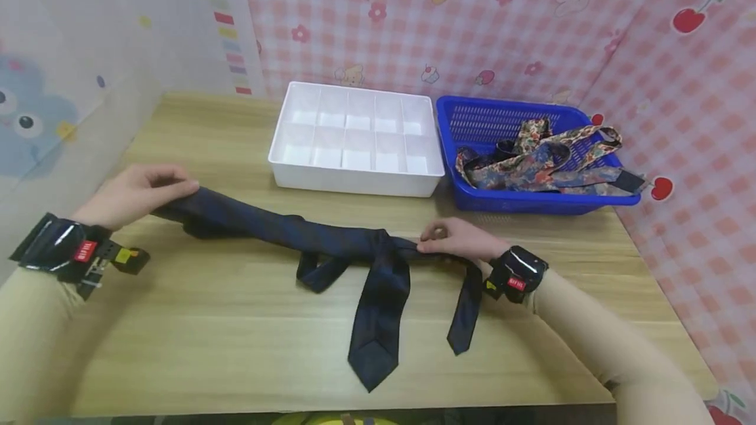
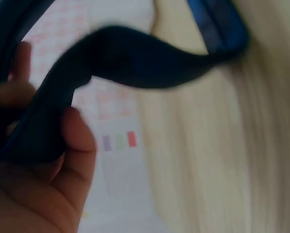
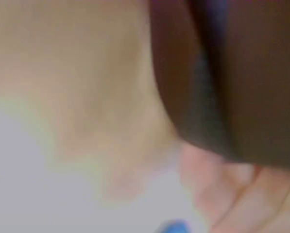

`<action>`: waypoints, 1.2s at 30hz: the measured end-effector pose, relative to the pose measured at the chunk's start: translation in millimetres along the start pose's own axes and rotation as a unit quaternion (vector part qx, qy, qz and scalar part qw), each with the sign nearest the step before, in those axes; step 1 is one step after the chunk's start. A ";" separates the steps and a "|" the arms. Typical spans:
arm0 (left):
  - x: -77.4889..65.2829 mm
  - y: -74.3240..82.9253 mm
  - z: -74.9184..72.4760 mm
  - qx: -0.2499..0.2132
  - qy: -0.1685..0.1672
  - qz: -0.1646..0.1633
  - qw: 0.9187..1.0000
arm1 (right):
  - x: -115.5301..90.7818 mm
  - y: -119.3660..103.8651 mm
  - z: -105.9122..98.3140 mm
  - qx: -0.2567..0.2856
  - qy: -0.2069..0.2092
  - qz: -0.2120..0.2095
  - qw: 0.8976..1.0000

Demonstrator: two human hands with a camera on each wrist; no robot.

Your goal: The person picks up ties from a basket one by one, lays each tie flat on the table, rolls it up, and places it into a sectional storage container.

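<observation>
At the L side of the table (image 1: pixel 236 333), the left hand (image 1: pixel 138 192) pinches one end of a dark tie (image 1: pixel 331 239) betw. thumb & fingers, prob. to stretch the cloth flat. From there the tie's long axis runs L to R across the table, sloping slightly toward the person; a small fold (image 1: pixel 319 277) pokes out below mid-length. Behind it is a white divided tray (image 1: pixel 354 179), seemingly set back to leave working room. Next, the wide tip (image 1: pixel 373 353) hangs off the band, pointing at the person. The right hand (image 1: pixel 463 238), well apart from the left, pinches the thinner stretch — likely to anchor it against the pull. Just R of that, the narrow tip (image 1: pixel 464 320) also points personward. Far R: a blue basket (image 1: pixel 543 202) w/ patterned ties (image 1: pixel 520 172) inside, some over its rim — presumably kept within reach.
</observation>
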State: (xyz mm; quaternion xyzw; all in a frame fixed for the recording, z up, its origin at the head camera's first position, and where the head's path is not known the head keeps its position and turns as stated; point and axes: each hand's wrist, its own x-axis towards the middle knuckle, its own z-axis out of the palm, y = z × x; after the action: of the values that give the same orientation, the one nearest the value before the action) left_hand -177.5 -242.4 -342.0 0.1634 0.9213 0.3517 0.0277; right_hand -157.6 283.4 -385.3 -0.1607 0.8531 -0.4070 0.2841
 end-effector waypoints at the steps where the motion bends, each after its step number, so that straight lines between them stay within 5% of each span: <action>1: 1.5 -2.9 1.4 0.017 -0.018 0.007 1.000 | -1.2 -2.8 3.2 -0.081 0.060 -0.005 0.995; 4: 6.5 -9.6 8.7 0.062 -0.075 0.025 0.995 | -6.6 -21.7 23.3 -0.257 0.188 -0.044 0.947; 7: 11.9 -10.1 18.4 0.095 -0.118 0.033 0.988 | -5.9 -45.2 56.9 -0.340 0.222 -0.094 0.909; 9: 13.7 -6.4 22.1 0.114 -0.128 0.032 0.985 | 2.4 -60.9 76.6 -0.373 0.212 -0.103 0.897; 12: 17.7 0.8 27.0 0.138 -0.132 0.045 0.981 | 20.3 -67.9 87.8 -0.412 0.191 -0.062 0.889; 16: 22.2 6.1 32.1 0.180 -0.131 0.056 0.973 | 29.0 -53.8 70.7 -0.425 0.162 -0.022 0.890; 21: 15.8 -1.4 28.1 0.243 -0.134 0.033 0.960 | 5.5 -31.8 24.8 -0.372 0.082 -0.002 0.925; 26: 16.6 -8.5 28.8 0.223 -0.127 0.011 0.967 | -24.7 -7.8 -18.2 -0.300 0.038 -0.005 0.953; 32: 26.3 -10.5 40.3 0.229 -0.096 0.027 0.968 | -50.4 8.8 -35.5 -0.316 0.065 0.016 0.946; 36: 20.1 -10.1 46.0 0.238 -0.100 0.064 0.964 | -63.0 15.7 -41.9 -0.325 0.050 0.031 0.944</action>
State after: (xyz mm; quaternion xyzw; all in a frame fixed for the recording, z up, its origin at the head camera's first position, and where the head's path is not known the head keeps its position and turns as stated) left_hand -191.8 -213.6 -381.9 0.2581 0.9587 0.1054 0.0571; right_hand -134.5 350.2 -354.1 -0.1968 0.9568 -0.1062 0.1858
